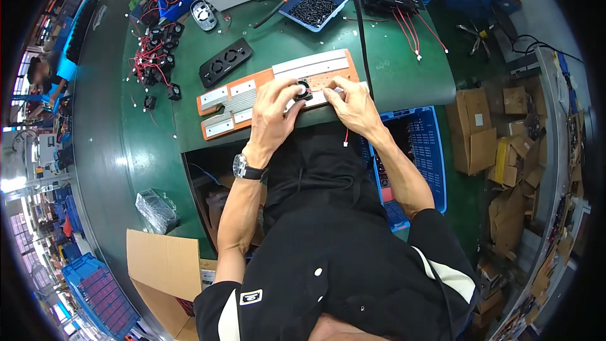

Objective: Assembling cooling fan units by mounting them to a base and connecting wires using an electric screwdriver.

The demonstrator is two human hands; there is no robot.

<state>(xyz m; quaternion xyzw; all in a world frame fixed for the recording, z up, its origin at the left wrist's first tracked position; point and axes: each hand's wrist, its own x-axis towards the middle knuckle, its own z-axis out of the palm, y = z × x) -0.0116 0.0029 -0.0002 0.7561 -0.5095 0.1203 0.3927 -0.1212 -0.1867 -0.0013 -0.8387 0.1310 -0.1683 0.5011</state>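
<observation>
An orange fixture board (213,129) carrying silver finned metal blocks (312,62) lies on the green table (404,76) near its front edge. My left hand (273,113), with a black watch on the wrist, pinches a small black fan (303,90) against the board. My right hand (352,105) rests beside it, fingertips on the fan's red wire (346,136), which hangs off the table edge with a small white plug.
A heap of small black fans with red wires (154,50) lies at the left. A black dual-fan plate (225,62) sits behind the board. A blue bin of black screws (314,5) and pliers stand further back. A blue crate (416,151) stands at my right, cardboard boxes (165,265) below.
</observation>
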